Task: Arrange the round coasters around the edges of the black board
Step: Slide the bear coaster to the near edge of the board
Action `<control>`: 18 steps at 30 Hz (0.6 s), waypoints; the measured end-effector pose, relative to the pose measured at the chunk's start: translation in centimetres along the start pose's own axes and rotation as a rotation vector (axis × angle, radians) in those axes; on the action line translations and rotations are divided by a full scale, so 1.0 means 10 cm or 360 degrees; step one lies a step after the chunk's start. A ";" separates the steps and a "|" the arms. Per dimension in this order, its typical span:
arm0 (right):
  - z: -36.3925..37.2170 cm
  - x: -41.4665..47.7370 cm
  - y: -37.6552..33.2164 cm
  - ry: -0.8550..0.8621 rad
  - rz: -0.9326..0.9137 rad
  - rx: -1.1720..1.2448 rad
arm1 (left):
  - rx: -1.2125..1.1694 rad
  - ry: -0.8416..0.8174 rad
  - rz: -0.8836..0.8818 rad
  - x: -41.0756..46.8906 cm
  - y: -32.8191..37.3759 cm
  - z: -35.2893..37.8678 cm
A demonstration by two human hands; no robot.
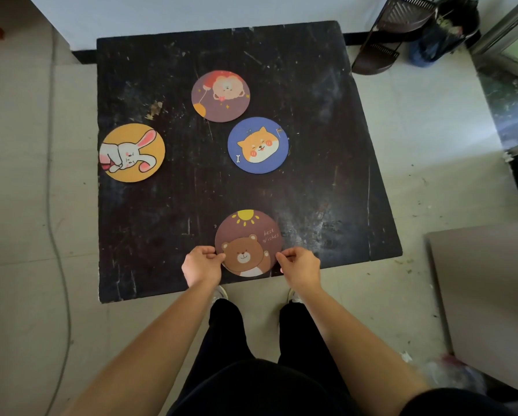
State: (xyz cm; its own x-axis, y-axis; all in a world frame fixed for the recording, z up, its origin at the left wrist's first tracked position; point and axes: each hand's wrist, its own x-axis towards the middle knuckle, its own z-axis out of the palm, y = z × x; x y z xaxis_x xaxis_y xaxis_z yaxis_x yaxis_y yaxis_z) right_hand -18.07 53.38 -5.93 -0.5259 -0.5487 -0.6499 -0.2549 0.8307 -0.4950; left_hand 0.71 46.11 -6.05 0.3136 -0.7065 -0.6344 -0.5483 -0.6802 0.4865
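Note:
A scuffed black board (327,190) lies flat on the floor. The brown bear coaster (248,235) rests at the board's near edge. My left hand (202,265) pinches its left rim and my right hand (299,267) pinches its right rim. A yellow rabbit coaster (131,153) sits against the board's left edge. Near the middle lie a maroon coaster with a fluffy animal (221,96) and, just below and right of it, a blue coaster with an orange dog (257,145).
Tiled floor surrounds the board. A grey cable (52,205) runs down the left side. A dark corner rack (390,34) and a bin with bags (444,34) stand at the back right. A grey panel (486,295) lies at the right. My legs and shoes stand just below the board.

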 end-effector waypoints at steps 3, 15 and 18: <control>0.00 -0.01 -0.01 -0.0002 -0.0035 -0.0086 | -0.0003 0.0003 0.0020 0.00 -0.02 0.00; -0.09 0.02 -0.07 -0.0122 -0.0141 -0.0428 | 0.0259 -0.0125 0.0150 -0.02 0.10 -0.07; -0.30 0.04 -0.28 -0.0003 -0.0271 -0.0591 | 0.0744 -0.0145 0.0494 -0.03 0.40 -0.22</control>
State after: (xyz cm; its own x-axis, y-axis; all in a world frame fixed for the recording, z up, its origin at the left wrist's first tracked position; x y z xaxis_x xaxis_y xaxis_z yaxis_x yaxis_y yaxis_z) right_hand -20.00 51.09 -3.12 -0.4497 -0.6811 -0.5778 -0.6138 0.7056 -0.3541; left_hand 0.11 43.14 -2.64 0.0264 -0.8256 -0.5636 -0.8956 -0.2699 0.3535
